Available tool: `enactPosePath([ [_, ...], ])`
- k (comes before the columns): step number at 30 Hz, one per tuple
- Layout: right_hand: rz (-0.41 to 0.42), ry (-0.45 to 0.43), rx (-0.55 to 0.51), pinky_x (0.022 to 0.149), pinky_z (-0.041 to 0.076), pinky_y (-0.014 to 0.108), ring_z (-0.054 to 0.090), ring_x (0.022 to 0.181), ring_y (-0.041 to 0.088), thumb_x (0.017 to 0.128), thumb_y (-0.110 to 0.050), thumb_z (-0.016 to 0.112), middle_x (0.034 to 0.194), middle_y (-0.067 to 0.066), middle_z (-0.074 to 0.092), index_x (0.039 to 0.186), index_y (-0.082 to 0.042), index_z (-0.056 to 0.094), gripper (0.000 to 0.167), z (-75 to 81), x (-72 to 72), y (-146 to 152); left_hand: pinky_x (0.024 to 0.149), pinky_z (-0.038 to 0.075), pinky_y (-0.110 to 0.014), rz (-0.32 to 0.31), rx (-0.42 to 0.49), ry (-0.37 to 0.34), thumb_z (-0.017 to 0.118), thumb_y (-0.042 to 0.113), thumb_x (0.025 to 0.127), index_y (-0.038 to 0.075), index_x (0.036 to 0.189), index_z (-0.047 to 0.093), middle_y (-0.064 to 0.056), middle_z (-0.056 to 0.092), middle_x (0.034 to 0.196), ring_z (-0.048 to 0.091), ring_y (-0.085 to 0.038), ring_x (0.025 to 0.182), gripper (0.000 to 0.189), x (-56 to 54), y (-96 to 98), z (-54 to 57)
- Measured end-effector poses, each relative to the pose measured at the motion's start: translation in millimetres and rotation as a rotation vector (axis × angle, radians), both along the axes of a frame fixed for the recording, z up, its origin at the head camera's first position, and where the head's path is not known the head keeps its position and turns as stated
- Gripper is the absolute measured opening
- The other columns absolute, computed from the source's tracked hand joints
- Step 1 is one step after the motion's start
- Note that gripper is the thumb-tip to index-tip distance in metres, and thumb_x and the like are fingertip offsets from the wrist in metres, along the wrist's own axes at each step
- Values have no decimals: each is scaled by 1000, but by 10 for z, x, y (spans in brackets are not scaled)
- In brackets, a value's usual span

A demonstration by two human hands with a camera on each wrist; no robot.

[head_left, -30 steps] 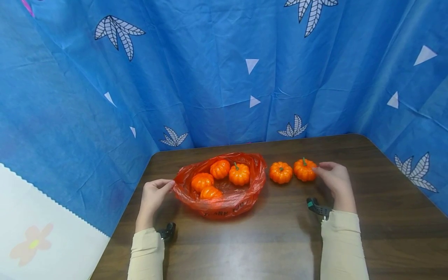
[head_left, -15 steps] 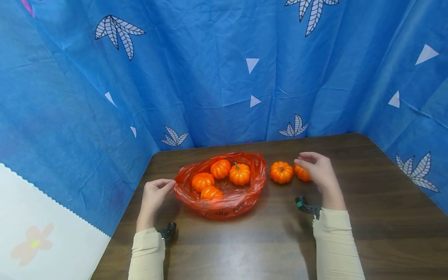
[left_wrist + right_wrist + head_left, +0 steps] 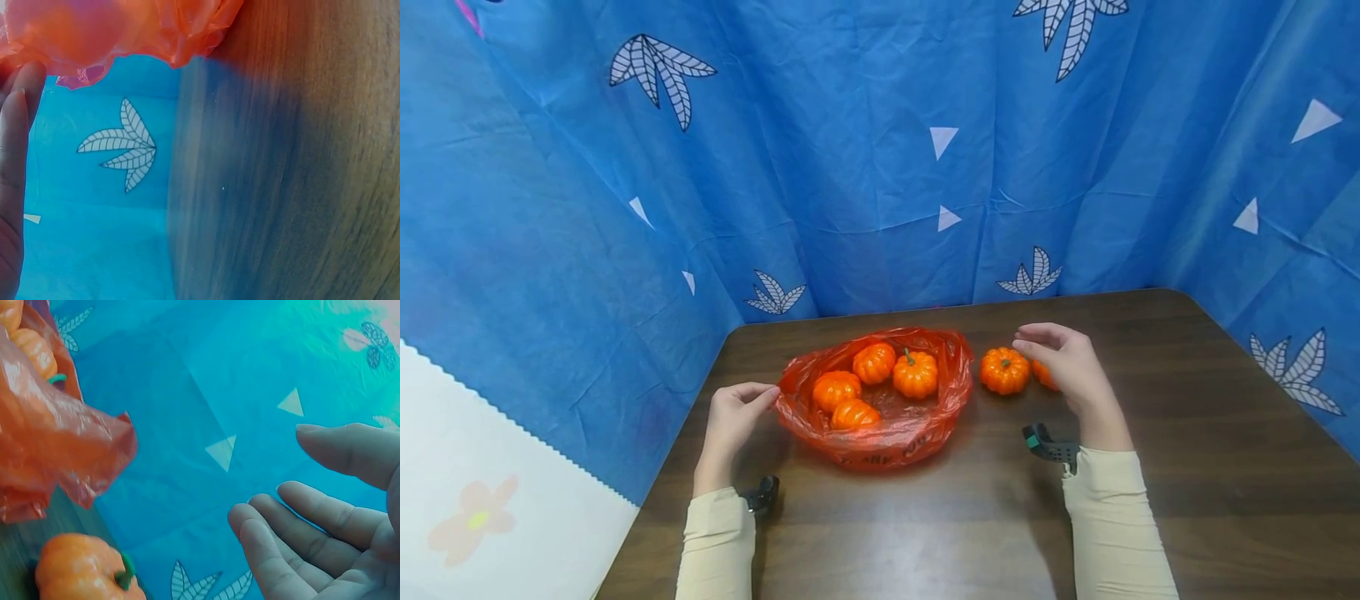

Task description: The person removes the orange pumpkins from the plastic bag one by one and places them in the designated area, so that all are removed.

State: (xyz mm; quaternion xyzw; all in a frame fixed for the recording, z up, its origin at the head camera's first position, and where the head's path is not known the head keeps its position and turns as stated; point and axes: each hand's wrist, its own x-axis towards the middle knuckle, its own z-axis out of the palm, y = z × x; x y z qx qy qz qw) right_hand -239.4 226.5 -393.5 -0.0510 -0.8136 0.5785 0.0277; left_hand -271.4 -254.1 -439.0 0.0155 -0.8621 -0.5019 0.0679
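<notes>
A red plastic bag (image 3: 880, 446) lies with its mouth spread wide and several small orange pumpkins (image 3: 915, 374) inside. My left hand (image 3: 733, 421) pinches the bag's left rim between thumb and fingers; the left wrist view shows the fingers (image 3: 15, 137) at the red film. To the bag's right, one pumpkin with a green stem (image 3: 1004, 371) sits on the table. A second pumpkin (image 3: 1045, 375) beside it is mostly hidden behind my right hand (image 3: 1070, 367). That hand hovers with thumb and fingers apart, holding nothing, as the right wrist view shows.
The brown wooden table (image 3: 880, 533) ends at the back against a blue curtain (image 3: 865, 167) printed with leaves and triangles. A white cloth with a flower (image 3: 512, 483) hangs at the left. Dark wrist devices (image 3: 1051, 444) sit under the forearms.
My right hand has moved left and slightly up, from the farther pumpkin toward the one nearer the bag, now covering much of the farther one. The left hand and bag stay put.
</notes>
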Motion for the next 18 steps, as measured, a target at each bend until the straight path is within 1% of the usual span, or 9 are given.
enactPosePath([
  [6, 58, 20, -36, 113, 43, 51, 53, 131, 37, 99, -31, 62, 143, 21, 55, 141, -3, 51, 51, 34, -13, -148, 80, 62, -35, -3, 5, -4, 72, 33, 92, 4, 106, 77, -14, 77, 98, 70, -26, 86, 32, 1, 1, -2],
  [8, 80, 25, -43, 112, 43, 50, 53, 131, 37, 99, -30, 63, 143, 21, 56, 141, -3, 52, 51, 42, -12, -201, 81, 62, -37, -4, 6, -7, 72, 32, 92, 3, 105, 77, -14, 77, 98, 70, -28, 87, 31, -2, 2, -1],
  [12, 114, 36, -42, 110, 45, 48, 54, 132, 36, 98, -30, 64, 143, 20, 56, 140, -3, 53, 52, 62, -1, -291, 86, 60, -46, -15, 7, -14, 72, 30, 93, 3, 106, 77, -14, 77, 99, 69, -32, 91, 31, -2, 7, 3],
  [15, 133, 51, -35, 109, 46, 47, 56, 131, 36, 98, -30, 65, 142, 19, 57, 140, -4, 54, 51, 72, -1, -351, 86, 60, -49, -17, 7, -16, 72, 29, 93, 3, 105, 77, -14, 77, 98, 69, -30, 89, 30, -1, 9, 7],
  [18, 155, 64, -36, 109, 46, 47, 56, 130, 35, 97, -31, 65, 141, 19, 58, 138, -3, 55, 51, 75, -14, -411, 84, 60, -47, -19, 3, -12, 72, 30, 93, 3, 104, 77, -13, 77, 97, 69, -25, 86, 30, 0, 9, 18],
])
